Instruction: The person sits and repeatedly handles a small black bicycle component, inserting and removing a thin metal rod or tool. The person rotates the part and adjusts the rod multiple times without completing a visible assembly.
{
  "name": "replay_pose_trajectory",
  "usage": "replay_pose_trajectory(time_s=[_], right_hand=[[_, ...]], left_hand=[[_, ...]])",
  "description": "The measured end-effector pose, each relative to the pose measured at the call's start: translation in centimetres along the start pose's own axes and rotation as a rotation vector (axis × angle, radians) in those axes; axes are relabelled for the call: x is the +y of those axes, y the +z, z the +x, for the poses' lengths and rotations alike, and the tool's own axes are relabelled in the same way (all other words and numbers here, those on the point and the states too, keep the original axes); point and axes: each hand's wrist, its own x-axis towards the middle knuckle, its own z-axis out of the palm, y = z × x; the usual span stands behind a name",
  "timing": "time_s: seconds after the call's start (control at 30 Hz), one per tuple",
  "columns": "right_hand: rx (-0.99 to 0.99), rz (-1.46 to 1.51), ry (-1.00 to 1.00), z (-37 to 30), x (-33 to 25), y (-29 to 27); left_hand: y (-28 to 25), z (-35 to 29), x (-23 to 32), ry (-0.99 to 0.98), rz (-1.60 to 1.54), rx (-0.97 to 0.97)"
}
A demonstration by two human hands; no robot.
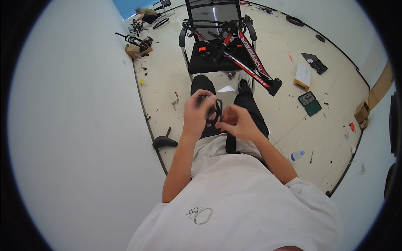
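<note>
In front of my lap, my left hand (201, 109) is closed around a small black part (204, 104), blurred and partly covered by the fingers. A bent dark rod (220, 107) stands between the two hands; whether it joins the black part cannot be told. My right hand (238, 121) is closed in a pinch, its fingertips at the lower end of that rod. Beyond my knees, a black and red bicycle frame (252, 53) lies across a black office chair (200, 65), its front end hanging over the right side.
Right on the floor lie a green tool case (313, 108), a white box (303, 77), a black case (319, 66) and a water bottle (297, 155). A bicycle saddle (165, 142) rests by the left wall. Another person (148, 16) crouches at the far left near bicycle parts.
</note>
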Motion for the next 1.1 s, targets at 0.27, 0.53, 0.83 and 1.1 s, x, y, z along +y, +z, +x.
replay_pose_trajectory(time_s=[0.27,0.53,0.83,1.1], right_hand=[[0.139,-0.494,-0.22,0.6,-2.3,-7.7],[0.294,-0.519,-0.466,0.0,-7.4,-5.6],[-0.149,-0.407,-0.343,-2.2,-8.2,0.8],[-0.205,-0.428,-0.001,0.0,-3.5,-0.7]], left_hand=[[-0.9,-0.5,0.7,-0.222,0.563,-0.533],[-1.3,0.4,-2.1,0.088,0.779,-0.212],[-1.9,1.1,-1.9,0.04,0.302,0.122],[-1.9,0.4,0.1,0.032,0.001,-0.062]])
